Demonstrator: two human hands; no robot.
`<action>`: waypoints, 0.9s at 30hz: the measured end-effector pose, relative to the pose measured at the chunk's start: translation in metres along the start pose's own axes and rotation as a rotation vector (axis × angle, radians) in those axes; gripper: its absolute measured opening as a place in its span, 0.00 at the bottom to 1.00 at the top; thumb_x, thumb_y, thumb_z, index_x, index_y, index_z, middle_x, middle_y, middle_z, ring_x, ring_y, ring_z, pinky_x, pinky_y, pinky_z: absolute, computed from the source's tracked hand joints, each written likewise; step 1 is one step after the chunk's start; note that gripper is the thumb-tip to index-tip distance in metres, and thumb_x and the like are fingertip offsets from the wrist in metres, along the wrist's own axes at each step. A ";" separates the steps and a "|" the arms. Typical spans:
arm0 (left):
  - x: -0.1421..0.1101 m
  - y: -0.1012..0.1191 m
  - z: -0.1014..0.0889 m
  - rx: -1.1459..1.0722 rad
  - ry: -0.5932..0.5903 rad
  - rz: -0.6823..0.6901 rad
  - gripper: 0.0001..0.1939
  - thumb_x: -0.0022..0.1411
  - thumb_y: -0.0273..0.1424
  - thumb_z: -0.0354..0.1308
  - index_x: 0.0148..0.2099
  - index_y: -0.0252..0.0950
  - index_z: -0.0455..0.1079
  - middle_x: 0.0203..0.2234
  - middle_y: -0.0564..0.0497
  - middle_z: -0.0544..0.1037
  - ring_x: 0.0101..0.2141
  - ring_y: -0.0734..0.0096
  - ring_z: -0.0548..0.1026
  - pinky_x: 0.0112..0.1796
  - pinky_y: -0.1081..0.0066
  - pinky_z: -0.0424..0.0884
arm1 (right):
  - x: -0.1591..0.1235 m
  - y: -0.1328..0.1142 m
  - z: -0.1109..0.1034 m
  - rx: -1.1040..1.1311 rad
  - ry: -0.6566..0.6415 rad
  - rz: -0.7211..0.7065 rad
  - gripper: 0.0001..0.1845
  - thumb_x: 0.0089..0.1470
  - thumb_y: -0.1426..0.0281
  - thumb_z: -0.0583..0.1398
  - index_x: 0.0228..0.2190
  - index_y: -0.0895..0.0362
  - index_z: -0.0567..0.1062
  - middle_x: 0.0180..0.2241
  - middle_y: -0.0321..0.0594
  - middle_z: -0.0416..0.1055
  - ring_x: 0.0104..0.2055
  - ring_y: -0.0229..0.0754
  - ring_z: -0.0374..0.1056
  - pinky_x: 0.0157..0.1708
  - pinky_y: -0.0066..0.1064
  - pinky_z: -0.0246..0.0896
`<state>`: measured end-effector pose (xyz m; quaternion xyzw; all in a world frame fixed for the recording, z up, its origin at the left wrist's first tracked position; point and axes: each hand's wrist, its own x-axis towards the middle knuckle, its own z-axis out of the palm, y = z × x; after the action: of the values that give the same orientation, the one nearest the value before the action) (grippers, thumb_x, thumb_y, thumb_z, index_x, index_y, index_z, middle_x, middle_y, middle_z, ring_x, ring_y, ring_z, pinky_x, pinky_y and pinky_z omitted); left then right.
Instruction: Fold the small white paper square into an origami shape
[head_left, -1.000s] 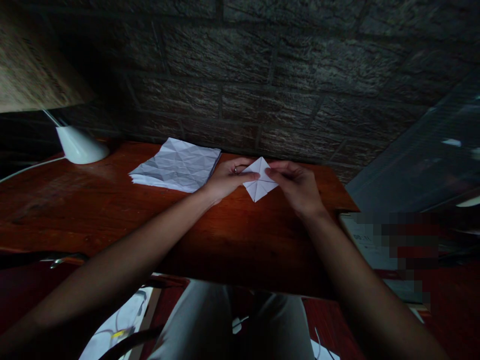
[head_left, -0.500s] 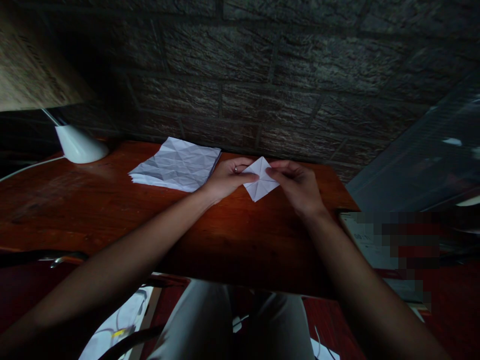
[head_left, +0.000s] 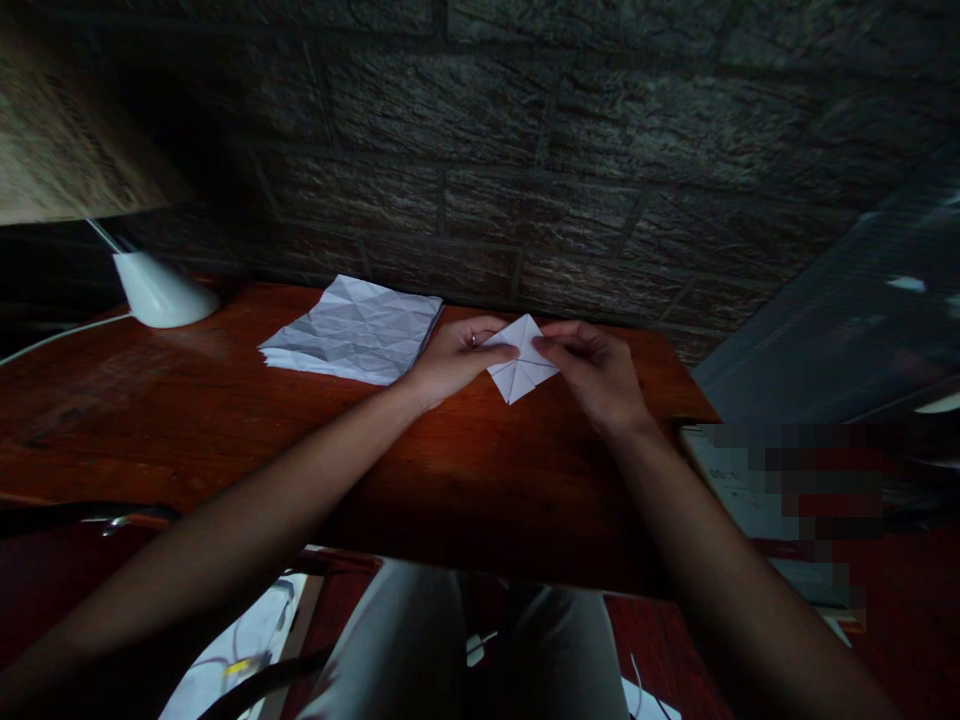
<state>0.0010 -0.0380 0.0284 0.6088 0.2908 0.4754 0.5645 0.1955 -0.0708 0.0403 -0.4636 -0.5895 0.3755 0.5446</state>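
Observation:
A small folded white paper [head_left: 521,376], diamond-shaped with crease lines crossing at its middle, is held up over the wooden table. My left hand [head_left: 459,357], a ring on one finger, pinches its left side, thumb on the face and fingers behind. At the right side my right hand [head_left: 592,365] grips the paper between thumb and fingers. Just left of my left hand lies a stack of creased white paper sheets [head_left: 360,325], its top sheet marked all over with folds.
On the left of the wooden table [head_left: 187,420] stands a lamp with a white base [head_left: 161,290] and a large shade [head_left: 67,140]. A dark brick wall [head_left: 487,150] rises behind the table. Translucent grey sheeting [head_left: 825,290] is at the right.
The upper tip of the folded paper has shifted very slightly to the right. Both hands keep their grip in nearly the same place.

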 end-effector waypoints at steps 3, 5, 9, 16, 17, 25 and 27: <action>0.000 0.000 0.001 0.013 0.004 0.016 0.14 0.51 0.32 0.74 0.42 0.35 0.82 0.37 0.49 0.85 0.37 0.67 0.80 0.42 0.67 0.73 | -0.001 -0.001 0.000 -0.008 0.005 0.003 0.12 0.51 0.61 0.71 0.36 0.52 0.81 0.33 0.38 0.81 0.35 0.44 0.75 0.41 0.42 0.71; 0.000 0.000 0.001 0.021 0.010 0.018 0.14 0.51 0.32 0.74 0.41 0.35 0.82 0.36 0.49 0.85 0.37 0.68 0.80 0.42 0.67 0.73 | -0.001 -0.001 0.001 -0.005 0.012 0.001 0.12 0.50 0.61 0.72 0.35 0.53 0.81 0.33 0.38 0.81 0.35 0.43 0.75 0.41 0.42 0.71; -0.001 0.001 0.002 0.032 0.034 0.028 0.13 0.53 0.34 0.74 0.40 0.35 0.82 0.35 0.50 0.85 0.36 0.69 0.79 0.42 0.68 0.72 | -0.003 -0.004 0.000 -0.056 0.013 -0.051 0.10 0.50 0.61 0.72 0.34 0.53 0.82 0.36 0.39 0.82 0.38 0.45 0.76 0.43 0.42 0.72; -0.001 0.000 0.001 0.067 0.068 0.030 0.11 0.57 0.38 0.72 0.38 0.36 0.82 0.32 0.51 0.84 0.34 0.69 0.78 0.40 0.68 0.71 | -0.003 -0.005 -0.001 -0.086 -0.017 -0.109 0.08 0.53 0.64 0.68 0.37 0.52 0.84 0.39 0.40 0.83 0.41 0.46 0.78 0.46 0.43 0.74; 0.000 0.000 0.001 0.061 0.075 0.031 0.11 0.56 0.38 0.72 0.38 0.36 0.82 0.33 0.51 0.85 0.34 0.69 0.78 0.40 0.68 0.71 | -0.003 -0.005 -0.001 -0.078 -0.024 -0.115 0.08 0.53 0.65 0.68 0.37 0.52 0.84 0.39 0.40 0.83 0.41 0.46 0.78 0.46 0.42 0.74; 0.002 -0.001 0.001 0.023 0.095 0.017 0.12 0.55 0.36 0.72 0.39 0.34 0.82 0.33 0.50 0.85 0.33 0.70 0.78 0.39 0.69 0.71 | 0.000 -0.002 -0.003 -0.031 -0.079 -0.131 0.09 0.52 0.68 0.67 0.38 0.53 0.84 0.39 0.39 0.83 0.41 0.45 0.77 0.47 0.44 0.74; 0.002 0.000 0.001 0.024 0.100 0.015 0.12 0.55 0.36 0.72 0.39 0.34 0.82 0.33 0.50 0.85 0.33 0.70 0.78 0.39 0.69 0.71 | 0.001 0.000 -0.003 -0.021 -0.081 -0.129 0.09 0.52 0.68 0.68 0.37 0.53 0.84 0.38 0.39 0.83 0.40 0.44 0.77 0.46 0.43 0.74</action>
<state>0.0024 -0.0367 0.0285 0.5931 0.3199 0.5059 0.5385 0.1984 -0.0706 0.0412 -0.4147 -0.6435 0.3522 0.5384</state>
